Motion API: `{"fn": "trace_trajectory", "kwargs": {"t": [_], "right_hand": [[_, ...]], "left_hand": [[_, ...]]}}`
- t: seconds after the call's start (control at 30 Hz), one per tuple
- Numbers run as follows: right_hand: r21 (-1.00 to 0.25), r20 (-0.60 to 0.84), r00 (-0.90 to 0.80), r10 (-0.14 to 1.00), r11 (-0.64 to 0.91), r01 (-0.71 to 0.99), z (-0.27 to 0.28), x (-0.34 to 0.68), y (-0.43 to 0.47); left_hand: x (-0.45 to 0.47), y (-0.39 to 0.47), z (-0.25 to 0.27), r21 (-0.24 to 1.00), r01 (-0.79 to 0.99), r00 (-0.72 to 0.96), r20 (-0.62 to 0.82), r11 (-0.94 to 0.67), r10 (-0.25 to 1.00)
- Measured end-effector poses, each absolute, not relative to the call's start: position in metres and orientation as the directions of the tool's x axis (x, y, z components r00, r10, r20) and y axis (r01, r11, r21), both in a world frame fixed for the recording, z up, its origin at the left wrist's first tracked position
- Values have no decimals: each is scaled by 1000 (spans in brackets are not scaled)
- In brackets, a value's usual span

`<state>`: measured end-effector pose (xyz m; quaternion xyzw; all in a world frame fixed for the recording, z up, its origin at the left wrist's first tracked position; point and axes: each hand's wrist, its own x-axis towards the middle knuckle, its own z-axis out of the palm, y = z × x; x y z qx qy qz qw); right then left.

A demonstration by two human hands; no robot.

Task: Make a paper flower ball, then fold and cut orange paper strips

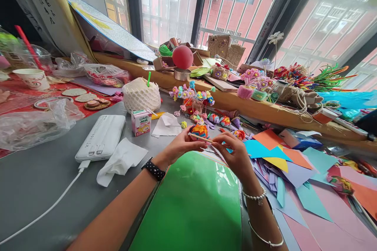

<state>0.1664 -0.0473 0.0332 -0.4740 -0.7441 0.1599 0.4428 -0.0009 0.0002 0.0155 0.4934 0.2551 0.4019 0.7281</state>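
My left hand (180, 146), with a dark dotted watch band at its wrist, is closed around a small folded paper ball (200, 130) in orange, red and blue. My right hand (235, 155), wearing a beaded bracelet, pinches a thin wooden stick (203, 138). The stick crosses the near side of the paper ball, and its left end reaches my left fingers. Whether the stick touches the ball, I cannot tell. Below both hands lies a shiny green board (194, 204). Similar folded paper balls (225, 120) rest just beyond my hands.
Coloured paper sheets (309, 200) spread over the right side. To the left are a white power bank (101, 137) with a cable, crumpled tissue (120, 160), a drink carton (141, 122) and a wrapped coconut (141, 96). Craft flowers (253, 80) line the wooden ledge (229, 100) by the window.
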Motion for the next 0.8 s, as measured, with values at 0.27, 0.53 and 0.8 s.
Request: {"fn": "trace_trajectory", "kwargs": {"t": [0.27,0.53,0.8], "right_hand": [[-775,387,-138,912,403,486,31,160,-46],[-831,282,-214,935,349,432,31,164,-45],[-703,464,-123,877,449,552,29,159,-46]], "left_hand": [[0,3,10,948,-278,580,39,152,814],[1,0,11,968,-191,536,-38,165,843],[3,7,2,980,-153,568,-19,128,823]]}}
